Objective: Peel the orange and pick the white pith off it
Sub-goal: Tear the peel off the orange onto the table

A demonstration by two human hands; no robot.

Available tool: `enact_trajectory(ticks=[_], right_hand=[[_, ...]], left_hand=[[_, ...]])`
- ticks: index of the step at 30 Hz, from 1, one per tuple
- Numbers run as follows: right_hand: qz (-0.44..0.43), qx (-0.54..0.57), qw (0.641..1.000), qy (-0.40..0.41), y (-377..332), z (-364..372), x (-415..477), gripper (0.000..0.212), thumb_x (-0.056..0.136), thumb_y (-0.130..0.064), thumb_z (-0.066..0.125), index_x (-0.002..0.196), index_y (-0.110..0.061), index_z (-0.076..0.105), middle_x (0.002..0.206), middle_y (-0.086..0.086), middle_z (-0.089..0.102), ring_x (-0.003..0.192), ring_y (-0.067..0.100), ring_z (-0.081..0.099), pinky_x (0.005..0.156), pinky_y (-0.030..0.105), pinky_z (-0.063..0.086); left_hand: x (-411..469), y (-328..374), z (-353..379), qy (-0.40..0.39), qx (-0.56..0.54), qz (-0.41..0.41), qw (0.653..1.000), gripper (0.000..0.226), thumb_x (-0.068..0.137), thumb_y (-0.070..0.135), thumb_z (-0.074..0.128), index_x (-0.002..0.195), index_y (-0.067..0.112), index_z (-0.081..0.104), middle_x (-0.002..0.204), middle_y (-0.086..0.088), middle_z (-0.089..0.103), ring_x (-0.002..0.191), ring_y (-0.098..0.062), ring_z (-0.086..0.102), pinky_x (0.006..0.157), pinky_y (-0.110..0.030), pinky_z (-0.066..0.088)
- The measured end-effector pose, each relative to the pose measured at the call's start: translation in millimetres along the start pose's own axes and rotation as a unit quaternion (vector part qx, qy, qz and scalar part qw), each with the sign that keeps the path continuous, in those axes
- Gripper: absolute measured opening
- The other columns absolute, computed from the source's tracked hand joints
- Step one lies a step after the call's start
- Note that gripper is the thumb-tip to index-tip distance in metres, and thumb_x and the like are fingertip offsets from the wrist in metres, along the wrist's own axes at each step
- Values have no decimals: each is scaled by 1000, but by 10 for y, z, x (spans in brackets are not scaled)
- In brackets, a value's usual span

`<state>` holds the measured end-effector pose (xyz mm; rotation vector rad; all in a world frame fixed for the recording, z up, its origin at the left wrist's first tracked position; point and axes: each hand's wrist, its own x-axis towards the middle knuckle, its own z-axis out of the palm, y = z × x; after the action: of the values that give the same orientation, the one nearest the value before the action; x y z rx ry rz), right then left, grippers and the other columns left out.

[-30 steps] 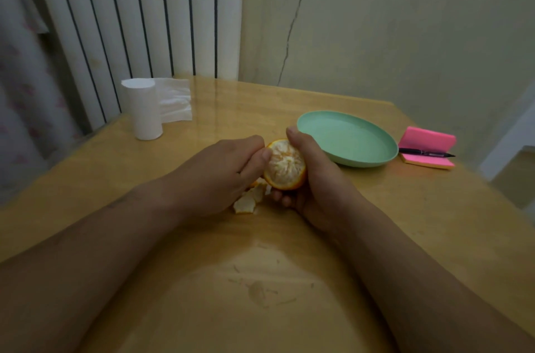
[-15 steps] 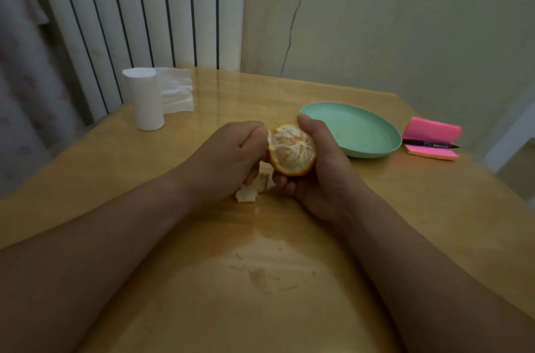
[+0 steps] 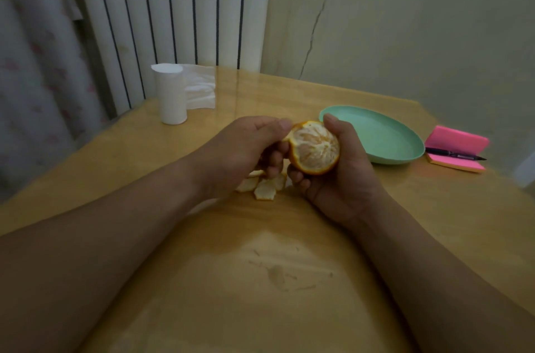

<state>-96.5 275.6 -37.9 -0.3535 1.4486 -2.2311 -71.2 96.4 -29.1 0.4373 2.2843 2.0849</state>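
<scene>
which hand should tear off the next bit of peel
The left hand: its thumb pinches the peel rim at the upper left of the orange, while the right hand is wrapped round the orange, steadying it.

The half-peeled round orange (image 3: pixel 315 147) sits in my right hand (image 3: pixel 341 179), held over the middle of the yellow wooden desk (image 3: pixel 202 294). Its bared top faces me, pale segments webbed with white pith, with rind still cupping the lower half. My left hand (image 3: pixel 243 150) pinches the torn rind edge. Torn peel scraps (image 3: pixel 265 189) lie pale side up on the desk just beneath.
</scene>
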Motion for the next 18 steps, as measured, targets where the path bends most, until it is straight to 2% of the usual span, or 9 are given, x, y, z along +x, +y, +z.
enact_trajectory(ticks=[4, 5, 6, 8, 9, 11, 13, 15, 18], right_hand=[[-28, 53, 998, -3, -30, 14, -1, 41, 93, -53, 52, 105, -18, 70, 95, 12, 69, 64, 23, 54, 54, 27, 41], [-34, 65, 997, 0, -52, -2, -4, 40, 93, -53, 53, 107, -18, 68, 96, 13, 70, 63, 24, 54, 54, 27, 41], [-37, 61, 997, 3, -71, -22, -4, 42, 93, -54, 53, 108, -17, 67, 97, 13, 70, 63, 24, 54, 53, 26, 41], [-31, 6, 999, 19, -101, -44, -2, 47, 93, -58, 53, 105, -14, 67, 97, 15, 71, 60, 24, 54, 49, 25, 41], [-27, -36, 998, 31, -107, -53, 6, 51, 93, -62, 53, 102, -14, 68, 97, 16, 71, 59, 24, 55, 49, 26, 40], [-23, -113, 992, 54, -111, -54, 20, 54, 94, -66, 54, 98, -14, 70, 100, 19, 70, 59, 24, 57, 50, 28, 40], [-30, -163, 984, 65, -111, -36, 22, 55, 96, -66, 55, 102, -13, 69, 101, 21, 68, 59, 23, 58, 50, 29, 42], [-34, -196, 977, 79, -108, -19, 11, 53, 98, -66, 54, 102, -15, 67, 92, 16, 69, 59, 21, 61, 52, 30, 42], [-26, -235, 967, 94, -95, -6, -12, 49, 99, -69, 52, 98, -22, 65, 75, 2, 69, 62, 18, 65, 56, 33, 40]], left_hand=[[1, 42, -137, -23, -241, -53, 969, 34, 113, 28, 45, 85, 12, 57, 70, -3, 51, 57, -15, 49, 58, -26, 45], [-6, 63, -197, -27, -238, -54, 969, 33, 112, 26, 44, 87, 12, 59, 72, -4, 54, 57, -15, 50, 57, -26, 45], [-14, 80, -254, -22, -169, -50, 984, 31, 112, 24, 45, 92, 10, 63, 76, -5, 58, 57, -15, 51, 57, -26, 46], [-39, 85, -324, 3, 82, -25, 996, 22, 111, 21, 51, 105, 10, 69, 84, -3, 67, 63, -18, 55, 58, -28, 49], [-50, 80, -331, 7, 193, -8, 981, 18, 110, 23, 56, 107, 16, 71, 86, 1, 69, 66, -16, 57, 61, -29, 51], [-50, 57, -309, -7, 329, 8, 944, 16, 107, 34, 61, 98, 29, 73, 83, 11, 69, 70, -8, 60, 66, -28, 52], [-51, 35, -303, -33, 390, -2, 920, 22, 106, 44, 61, 91, 33, 73, 79, 14, 66, 73, 0, 59, 66, -24, 47], [-45, 23, -337, -42, 414, 14, 909, 20, 104, 48, 61, 98, 33, 72, 89, 13, 65, 84, -1, 60, 72, -26, 47], [-58, 58, -351, -38, 384, 55, 921, 26, 94, 56, 70, 107, 34, 65, 100, 11, 68, 93, -6, 63, 76, -25, 55]])
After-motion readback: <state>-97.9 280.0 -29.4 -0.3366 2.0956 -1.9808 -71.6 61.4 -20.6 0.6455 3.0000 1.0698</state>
